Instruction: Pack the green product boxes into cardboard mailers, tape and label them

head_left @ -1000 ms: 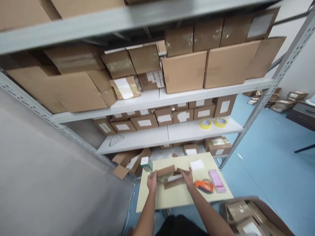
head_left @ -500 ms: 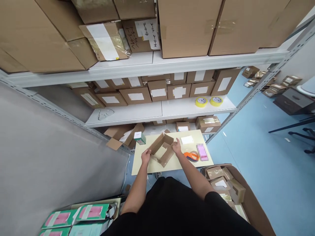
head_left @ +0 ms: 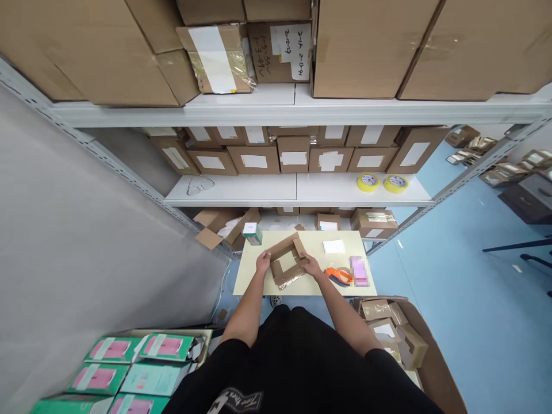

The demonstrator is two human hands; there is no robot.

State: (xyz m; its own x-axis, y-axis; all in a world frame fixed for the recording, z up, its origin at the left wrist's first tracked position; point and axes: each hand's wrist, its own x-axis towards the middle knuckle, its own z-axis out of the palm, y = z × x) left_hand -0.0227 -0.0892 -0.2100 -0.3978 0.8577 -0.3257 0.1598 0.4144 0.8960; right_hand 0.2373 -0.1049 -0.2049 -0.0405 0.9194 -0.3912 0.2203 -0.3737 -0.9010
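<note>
On the pale yellow table (head_left: 313, 238) are set a green-and-white box (head_left: 252, 234) at the left rear corner, a white card (head_left: 334, 246), an orange tool (head_left: 338, 275) and a pink item (head_left: 359, 271). On the white shelf (head_left: 254, 191) beyond, labelled cartons (head_left: 254, 160) are stacked along the back; two yellow tape rolls (head_left: 368, 183) and a thin, clear object (head_left: 200, 185), possibly glasses, are placed in front.

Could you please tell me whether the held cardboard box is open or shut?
Open: the pale tabletop shows through the cardboard box held between the left hand and right hand.
</note>
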